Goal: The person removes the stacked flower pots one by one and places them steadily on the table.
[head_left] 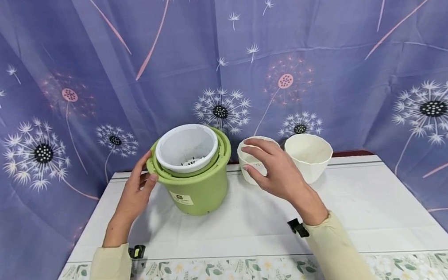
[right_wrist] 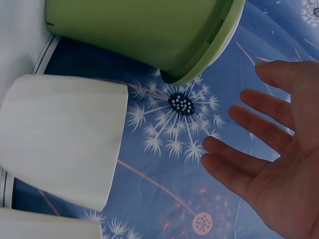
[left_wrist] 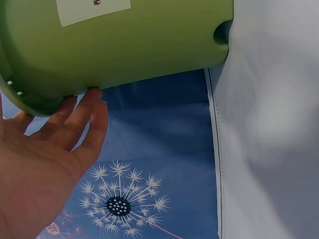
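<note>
On the left of the table stands a green flower pot (head_left: 208, 190) with a label on its side. Nested in its mouth are another green pot and, topmost, a white pot (head_left: 186, 145) with slots in its bottom. My left hand (head_left: 134, 194) touches the left side of the green pot just under the rim, fingers extended; in the left wrist view the fingertips (left_wrist: 92, 97) lie against its wall. My right hand (head_left: 276, 171) hovers with spread fingers in front of a cream faceted pot (head_left: 247, 173), partly covering it, and holds nothing. Beside that one stands a second cream pot (head_left: 310, 163).
A white cloth (head_left: 374, 207) with a floral front border covers the table. Close behind the pots hangs a blue-purple curtain (head_left: 323, 82) with dandelion prints, which also runs along both sides.
</note>
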`<state>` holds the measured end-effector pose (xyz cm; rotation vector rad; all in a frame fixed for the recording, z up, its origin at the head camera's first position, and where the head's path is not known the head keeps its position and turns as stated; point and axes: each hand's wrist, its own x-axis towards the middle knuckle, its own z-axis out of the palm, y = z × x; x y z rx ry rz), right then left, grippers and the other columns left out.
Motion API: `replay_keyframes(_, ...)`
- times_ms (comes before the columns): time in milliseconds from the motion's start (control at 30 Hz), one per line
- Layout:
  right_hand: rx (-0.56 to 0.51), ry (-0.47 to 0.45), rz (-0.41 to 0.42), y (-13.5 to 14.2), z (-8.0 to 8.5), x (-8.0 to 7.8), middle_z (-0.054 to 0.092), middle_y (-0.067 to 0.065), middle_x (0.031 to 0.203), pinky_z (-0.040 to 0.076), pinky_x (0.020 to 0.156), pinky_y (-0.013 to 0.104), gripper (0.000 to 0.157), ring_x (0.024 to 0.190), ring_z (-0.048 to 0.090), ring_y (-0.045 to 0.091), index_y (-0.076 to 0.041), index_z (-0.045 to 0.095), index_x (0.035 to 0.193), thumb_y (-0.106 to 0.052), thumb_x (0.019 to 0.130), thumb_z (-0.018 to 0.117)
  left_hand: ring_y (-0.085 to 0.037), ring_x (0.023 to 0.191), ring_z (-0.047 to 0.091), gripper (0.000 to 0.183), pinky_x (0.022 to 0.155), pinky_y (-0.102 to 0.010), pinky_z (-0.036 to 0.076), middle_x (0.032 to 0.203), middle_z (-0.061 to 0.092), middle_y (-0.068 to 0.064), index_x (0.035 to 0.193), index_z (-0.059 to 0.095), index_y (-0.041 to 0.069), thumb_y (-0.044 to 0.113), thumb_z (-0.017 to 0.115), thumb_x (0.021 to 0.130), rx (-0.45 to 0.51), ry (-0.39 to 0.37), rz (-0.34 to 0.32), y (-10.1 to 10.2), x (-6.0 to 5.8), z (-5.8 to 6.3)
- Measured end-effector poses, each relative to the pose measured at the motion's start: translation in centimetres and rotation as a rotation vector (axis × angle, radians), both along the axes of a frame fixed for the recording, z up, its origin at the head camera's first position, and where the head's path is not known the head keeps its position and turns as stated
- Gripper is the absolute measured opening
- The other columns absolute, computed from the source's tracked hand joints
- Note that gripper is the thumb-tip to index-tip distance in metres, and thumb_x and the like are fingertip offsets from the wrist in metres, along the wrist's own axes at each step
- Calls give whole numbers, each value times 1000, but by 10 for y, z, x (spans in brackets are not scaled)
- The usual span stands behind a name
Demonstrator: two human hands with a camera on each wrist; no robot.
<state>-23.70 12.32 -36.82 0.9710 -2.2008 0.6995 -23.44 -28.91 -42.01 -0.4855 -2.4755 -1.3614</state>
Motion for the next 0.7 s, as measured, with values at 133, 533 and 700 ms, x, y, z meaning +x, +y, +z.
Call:
replay_keyframes(133,19,0,8,-8,2,0,63,12,145,43,113,52,39,135,58,34,-6,71,134,-19,98,77,-39,134,56,65,97,-24,46,160,43,-16,171,20,36,26,52,114,-5,0,4,0,0,-1)
replay_keyframes(533,56,3,50,-30,7,-1,61,12,146,45,113,48,46,135,57,32,-4,66,142,-20,100,75,-39,135,55,65,98,-25,46,160,43,-16,171,20,37,26,52,114,-1,2,7,0,0,0)
replay_keyframes(700,64,7,58,-39,7,-2,61,11,145,45,113,47,46,134,58,32,-6,66,141,-23,100,76,-38,135,55,65,101,-38,48,162,42,-15,171,20,36,26,51,115,-2,-2,9,0,0,0)
